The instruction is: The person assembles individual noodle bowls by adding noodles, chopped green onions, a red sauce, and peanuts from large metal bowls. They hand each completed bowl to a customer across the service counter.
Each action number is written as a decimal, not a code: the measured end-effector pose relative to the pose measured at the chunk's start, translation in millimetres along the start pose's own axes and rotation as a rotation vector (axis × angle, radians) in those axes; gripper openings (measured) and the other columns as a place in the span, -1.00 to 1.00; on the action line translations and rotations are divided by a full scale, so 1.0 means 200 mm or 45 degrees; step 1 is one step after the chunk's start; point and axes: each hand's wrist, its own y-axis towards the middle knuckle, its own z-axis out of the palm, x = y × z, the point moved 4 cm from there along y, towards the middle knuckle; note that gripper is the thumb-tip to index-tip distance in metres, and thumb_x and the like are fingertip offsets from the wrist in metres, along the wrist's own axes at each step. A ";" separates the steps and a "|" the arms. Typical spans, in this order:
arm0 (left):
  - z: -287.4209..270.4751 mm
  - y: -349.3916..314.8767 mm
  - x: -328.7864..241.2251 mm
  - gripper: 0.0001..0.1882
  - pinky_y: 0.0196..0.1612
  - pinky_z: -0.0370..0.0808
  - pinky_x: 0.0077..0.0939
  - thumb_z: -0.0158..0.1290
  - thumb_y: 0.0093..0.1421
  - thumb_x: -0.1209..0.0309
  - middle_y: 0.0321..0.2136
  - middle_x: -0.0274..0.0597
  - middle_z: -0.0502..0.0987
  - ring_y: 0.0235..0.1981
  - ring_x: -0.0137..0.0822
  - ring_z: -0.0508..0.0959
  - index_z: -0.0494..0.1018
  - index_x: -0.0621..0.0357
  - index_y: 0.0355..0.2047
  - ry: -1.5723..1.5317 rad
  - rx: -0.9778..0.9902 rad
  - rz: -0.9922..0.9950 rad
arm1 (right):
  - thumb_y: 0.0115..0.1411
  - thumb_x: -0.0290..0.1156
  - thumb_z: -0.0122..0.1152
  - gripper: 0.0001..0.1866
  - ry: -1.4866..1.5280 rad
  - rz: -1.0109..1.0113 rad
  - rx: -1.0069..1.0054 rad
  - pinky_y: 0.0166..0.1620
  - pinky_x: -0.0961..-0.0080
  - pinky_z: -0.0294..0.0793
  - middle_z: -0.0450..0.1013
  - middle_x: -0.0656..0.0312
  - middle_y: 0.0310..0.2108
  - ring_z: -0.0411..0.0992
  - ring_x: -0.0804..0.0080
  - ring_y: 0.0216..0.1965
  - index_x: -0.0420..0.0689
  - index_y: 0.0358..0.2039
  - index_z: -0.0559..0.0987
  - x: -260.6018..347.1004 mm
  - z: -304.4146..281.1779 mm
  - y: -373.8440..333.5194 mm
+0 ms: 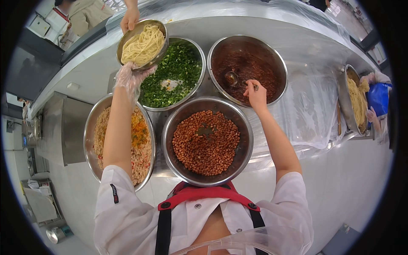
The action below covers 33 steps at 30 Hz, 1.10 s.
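My left hand, in a clear plastic glove, grips the near edge of a small metal bowl with pale noodles in it. Another person's hand touches its far rim. The bowl is held tilted over the left part of a big bowl of chopped greens. My right hand is closed round the handle of a ladle. The ladle's cup sits in dark red sauce inside a large steel bowl.
Nearest me stands a steel bowl of small reddish-brown nuts or beans. Left of it, partly behind my forearm, is a bowl of crumbly mince-like food. At far right a person's gloved hands are at a noodle-filled pan.
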 end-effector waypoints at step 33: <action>-0.15 -1.07 0.54 -0.38 -0.28 0.54 0.03 -0.19 -0.11 0.60 -0.10 0.05 0.33 -0.19 0.01 0.47 0.07 0.17 0.07 -0.112 -0.254 -0.141 | -0.03 -0.71 0.05 -0.73 -0.349 -1.446 0.355 -0.31 0.41 0.37 0.44 -0.03 -0.23 0.43 0.19 -0.36 -0.22 -0.27 0.52 0.93 0.09 -1.07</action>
